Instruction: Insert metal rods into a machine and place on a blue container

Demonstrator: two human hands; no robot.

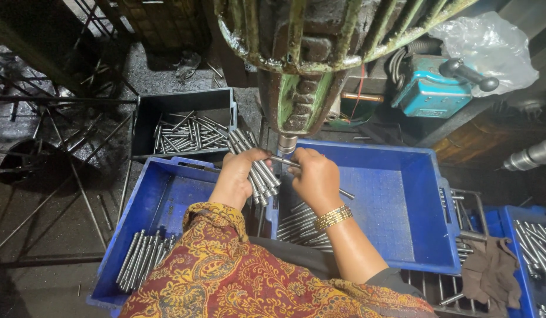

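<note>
My left hand (pixel 236 176) grips a bundle of steel rods (pixel 255 168), fanned out just left of the machine's spindle (pixel 286 143). My right hand (pixel 315 176), with a gold bangle on the wrist, pinches a single steel rod (pixel 283 160) and holds it under the spindle. Both hands hover between two blue crates. The right blue crate (pixel 402 194) holds several rods (pixel 299 227) near its left wall. The left blue crate (pixel 161 194) has a pile of rods (pixel 142 256) at its near end, partly hidden by my patterned sleeve.
A green worn machine head (pixel 308 70) hangs over the hands. A dark bin (pixel 184 103) of rods sits behind the left crate. A teal switch box (pixel 429 88) with a lever, a plastic bag (pixel 491 47), a brown rag (pixel 491 271) and another blue rod crate (pixel 535 247) lie at right.
</note>
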